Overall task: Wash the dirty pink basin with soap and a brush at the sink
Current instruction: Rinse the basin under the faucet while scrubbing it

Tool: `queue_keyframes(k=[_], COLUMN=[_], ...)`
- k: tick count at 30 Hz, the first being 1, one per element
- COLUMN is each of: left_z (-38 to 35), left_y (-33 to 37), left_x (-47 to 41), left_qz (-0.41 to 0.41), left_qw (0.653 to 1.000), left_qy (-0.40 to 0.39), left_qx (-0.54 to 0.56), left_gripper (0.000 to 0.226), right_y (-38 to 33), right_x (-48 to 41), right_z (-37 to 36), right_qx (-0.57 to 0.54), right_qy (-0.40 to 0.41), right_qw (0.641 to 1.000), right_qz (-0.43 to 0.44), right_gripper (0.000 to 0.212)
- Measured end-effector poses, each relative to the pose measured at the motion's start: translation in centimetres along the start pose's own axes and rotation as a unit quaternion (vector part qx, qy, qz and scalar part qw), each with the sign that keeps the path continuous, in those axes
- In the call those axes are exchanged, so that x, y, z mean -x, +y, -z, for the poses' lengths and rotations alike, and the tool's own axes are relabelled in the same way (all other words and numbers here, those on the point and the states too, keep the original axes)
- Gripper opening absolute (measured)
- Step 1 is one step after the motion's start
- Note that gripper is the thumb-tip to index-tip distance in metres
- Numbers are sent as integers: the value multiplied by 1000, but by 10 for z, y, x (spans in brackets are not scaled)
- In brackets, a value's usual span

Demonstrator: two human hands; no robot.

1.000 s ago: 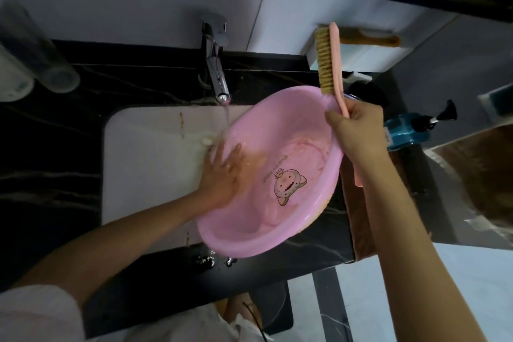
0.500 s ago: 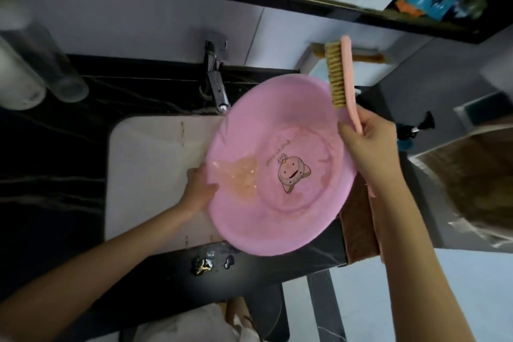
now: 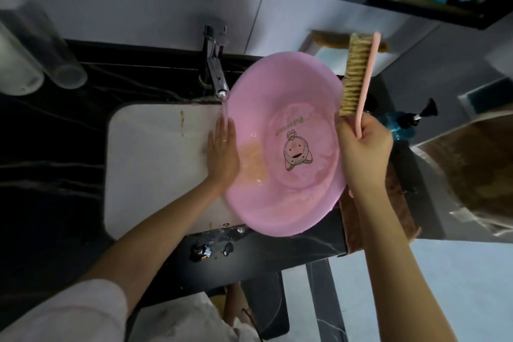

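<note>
The pink basin (image 3: 277,108) with a cartoon figure on its bottom lies tilted over the right side of the white sink (image 3: 155,164). Cloudy brownish water pools at its left inner wall. My left hand (image 3: 222,153) lies flat with straight fingers against the basin's left rim, under the thin stream from the tap (image 3: 215,75). My right hand (image 3: 361,150) grips the pink handle of the scrubbing brush (image 3: 356,75), which points up and away, bristles facing left, above the basin's right rim.
A blue pump soap bottle (image 3: 399,123) stands right of the basin on the black counter (image 3: 55,147). A brown cloth (image 3: 399,203) hangs at the counter's right end. Two clear cups (image 3: 41,69) lie at the far left. Water drops (image 3: 211,248) sit on the front counter edge.
My left hand came out of the basin to its left rim and now lies flat there. The basin tipped more upright toward me. The brush stayed raised in my right hand.
</note>
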State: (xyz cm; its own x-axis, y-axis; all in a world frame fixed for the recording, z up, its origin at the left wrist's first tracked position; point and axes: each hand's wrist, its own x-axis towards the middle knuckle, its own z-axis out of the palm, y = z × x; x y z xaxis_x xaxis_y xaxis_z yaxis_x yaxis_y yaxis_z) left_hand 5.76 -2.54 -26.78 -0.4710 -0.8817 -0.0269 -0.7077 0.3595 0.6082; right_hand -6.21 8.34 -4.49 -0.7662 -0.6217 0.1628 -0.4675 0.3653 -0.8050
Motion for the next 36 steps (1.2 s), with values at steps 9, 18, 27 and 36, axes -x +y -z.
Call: queue_keyframes(k=[9, 18, 27, 36], left_z=[-23, -30, -14, -28], left_y=[28, 30, 3, 32], left_x=[40, 25, -13, 51], left_qz=[-104, -15, -96, -81], left_qw=[957, 985, 964, 966], left_qy=[-231, -84, -51, -208], left_qx=[-139, -147, -243, -131], left_gripper=[62, 63, 62, 59], right_y=[-11, -5, 4, 13], right_x=[10, 15, 20, 23], right_z=[-6, -4, -1, 1], right_qx=[-8, -3, 19, 53], right_qy=[17, 23, 31, 41], right_qw=[999, 998, 998, 996], right_qz=[44, 51, 56, 58], right_gripper=[42, 42, 44, 44])
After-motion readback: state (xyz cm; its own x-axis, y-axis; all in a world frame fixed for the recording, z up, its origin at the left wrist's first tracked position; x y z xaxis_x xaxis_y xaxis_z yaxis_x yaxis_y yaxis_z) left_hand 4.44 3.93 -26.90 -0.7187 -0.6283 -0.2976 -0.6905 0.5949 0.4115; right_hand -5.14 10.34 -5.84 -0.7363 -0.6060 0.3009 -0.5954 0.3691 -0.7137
